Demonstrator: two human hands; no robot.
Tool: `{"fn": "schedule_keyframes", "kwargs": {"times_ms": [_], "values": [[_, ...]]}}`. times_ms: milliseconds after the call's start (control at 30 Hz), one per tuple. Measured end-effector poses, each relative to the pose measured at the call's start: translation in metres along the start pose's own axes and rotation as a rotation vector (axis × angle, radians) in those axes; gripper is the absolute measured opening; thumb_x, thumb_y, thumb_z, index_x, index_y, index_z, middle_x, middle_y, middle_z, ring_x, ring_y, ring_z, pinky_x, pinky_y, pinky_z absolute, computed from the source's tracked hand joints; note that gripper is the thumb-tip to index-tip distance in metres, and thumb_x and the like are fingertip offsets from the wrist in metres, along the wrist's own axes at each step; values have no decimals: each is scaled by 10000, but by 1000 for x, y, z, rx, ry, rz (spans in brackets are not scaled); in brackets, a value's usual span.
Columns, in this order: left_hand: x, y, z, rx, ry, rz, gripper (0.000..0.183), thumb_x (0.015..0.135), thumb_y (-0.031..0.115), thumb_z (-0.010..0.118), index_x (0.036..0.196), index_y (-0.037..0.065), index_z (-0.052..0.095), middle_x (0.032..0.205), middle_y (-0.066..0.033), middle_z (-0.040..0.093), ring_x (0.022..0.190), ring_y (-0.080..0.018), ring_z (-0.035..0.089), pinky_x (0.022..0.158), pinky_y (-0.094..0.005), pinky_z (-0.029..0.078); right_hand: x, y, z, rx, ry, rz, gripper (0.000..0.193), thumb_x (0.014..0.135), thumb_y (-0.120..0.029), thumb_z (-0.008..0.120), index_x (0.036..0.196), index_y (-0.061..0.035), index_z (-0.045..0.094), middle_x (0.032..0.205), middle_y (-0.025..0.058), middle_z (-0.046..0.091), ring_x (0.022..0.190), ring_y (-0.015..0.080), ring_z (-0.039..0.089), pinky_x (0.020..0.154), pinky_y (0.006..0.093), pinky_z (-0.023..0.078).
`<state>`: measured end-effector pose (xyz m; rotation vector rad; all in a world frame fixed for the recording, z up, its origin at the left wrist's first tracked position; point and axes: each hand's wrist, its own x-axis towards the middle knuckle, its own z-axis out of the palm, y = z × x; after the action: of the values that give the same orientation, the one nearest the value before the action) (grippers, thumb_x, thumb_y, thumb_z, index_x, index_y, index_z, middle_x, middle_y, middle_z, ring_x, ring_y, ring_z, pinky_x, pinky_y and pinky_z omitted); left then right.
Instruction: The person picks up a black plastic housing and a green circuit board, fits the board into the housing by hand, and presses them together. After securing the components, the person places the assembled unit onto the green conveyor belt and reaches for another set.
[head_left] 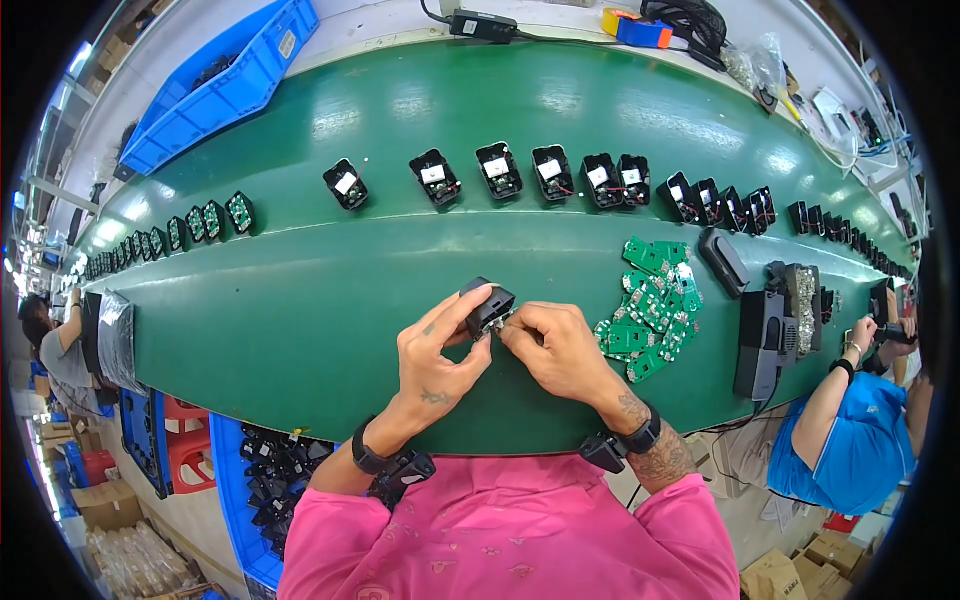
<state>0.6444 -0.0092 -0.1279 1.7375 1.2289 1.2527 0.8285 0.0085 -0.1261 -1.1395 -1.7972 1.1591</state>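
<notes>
My left hand [440,350] is closed around a small black plastic housing [492,298], held tilted above the green table [330,330]. At the housing's lower right edge, the fingers of my right hand [555,345] are pinched together. Something small and pale shows between the fingertips there, too small to name. To the right of my right hand lies a loose pile of green circuit boards [650,310]. Beyond my hands stands a spaced row of open black housings [498,170], several with a white patch inside and some with red wires.
Housings with green boards [208,220] line the left. A black case [724,262] and a dark boxy device [760,340] stand right. Blue crates sit far left [220,85] and below the table's edge [235,500]. A co-worker in blue [850,430] works at right, another person far left.
</notes>
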Motion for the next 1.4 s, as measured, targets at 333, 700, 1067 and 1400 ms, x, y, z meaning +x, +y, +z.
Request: {"fn": "schedule_keyframes", "kwargs": {"times_ms": [333,700,1067,1400], "values": [[5,6,1,-319,13,-251,546,861,-53,614,1392,21,507,1233,-147,630,953,-223,714,822,-305,600,-2,-7,4,-77,181,-117,141,889,-96,659,844,37,654,709,119,604,585,235,580,543,360,438],[9,1,0,-500,-124,-272,621,827,-143,627,1408,19,478,1366,-145,513,958,-204,695,808,-274,610,-1,4,-3,408,192,214,166,932,-78,676,1014,62,640,791,38,652,606,47,557,528,210,453],[8,7,9,-250,-75,-110,503,816,-133,641,1292,23,593,1396,-132,486,1076,-200,642,804,-272,615,-7,1,-12,556,177,173,169,920,-93,686,776,-9,662,621,-52,545,533,11,432,463,198,302],[5,2,14,123,45,44,462,853,-105,587,1290,39,622,1295,-152,623,967,-148,667,712,-233,554,-3,-4,-4,263,137,10,248,914,-148,690,729,11,646,608,8,551,520,57,465,463,257,358]]}}
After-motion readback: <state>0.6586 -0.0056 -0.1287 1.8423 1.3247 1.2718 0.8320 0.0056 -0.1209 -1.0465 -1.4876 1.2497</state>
